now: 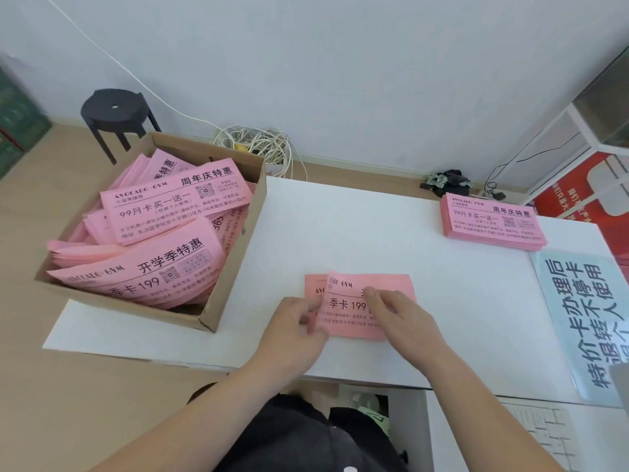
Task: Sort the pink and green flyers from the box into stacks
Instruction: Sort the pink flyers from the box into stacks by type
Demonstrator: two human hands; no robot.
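A cardboard box (235, 267) on the table's left end holds several loose pink flyers (177, 206). In front of me a small pile of pink flyers (388, 284) lies on the white table (357, 226). My left hand (292, 321) pinches the pile's left edge. My right hand (398, 311) rests on top of the upper flyer, fingers on its print. A neat stack of pink flyers (493, 221) sits at the far right of the table. No green flyer is visible.
A pale blue printed sheet (585, 318) lies at the table's right edge. Behind the box stand a black stool (115, 110) and a tangle of white cable (258, 144). A white shelf and a red sign are at the right.
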